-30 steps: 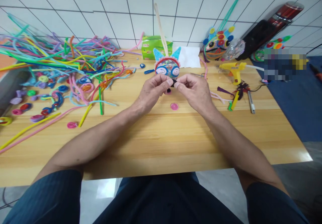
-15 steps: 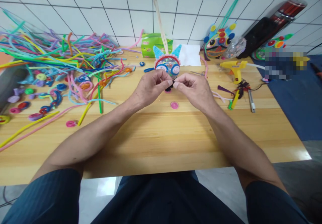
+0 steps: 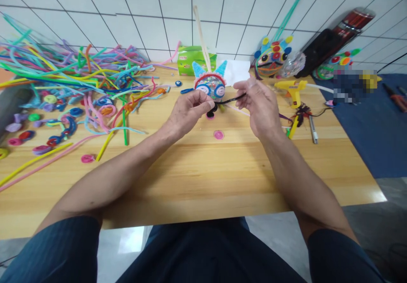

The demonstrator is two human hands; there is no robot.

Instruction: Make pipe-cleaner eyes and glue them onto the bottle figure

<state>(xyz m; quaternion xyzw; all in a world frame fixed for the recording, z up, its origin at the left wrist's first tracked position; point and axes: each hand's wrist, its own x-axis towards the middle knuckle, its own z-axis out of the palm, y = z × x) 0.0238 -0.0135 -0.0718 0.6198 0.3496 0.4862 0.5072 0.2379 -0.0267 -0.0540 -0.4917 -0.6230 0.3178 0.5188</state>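
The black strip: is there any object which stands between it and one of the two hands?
Nothing visible does. The left hand pinches the black strip, the right hand holds it farther along, and the stretch between them shows uncovered, on the near side of the blue-eared craft.

Fingertips of both hands nearly met before; now apart. Right hand (image 3: pixel 259 105) has shifted outward and turned, its fingers raised. Black fuzzy craft stem (image 3: pixel 231 99), previously bunched between the fingertips, now spans the gap to the left hand (image 3: pixel 193 111). Its dark curled end shows more fully below the left fingertips.
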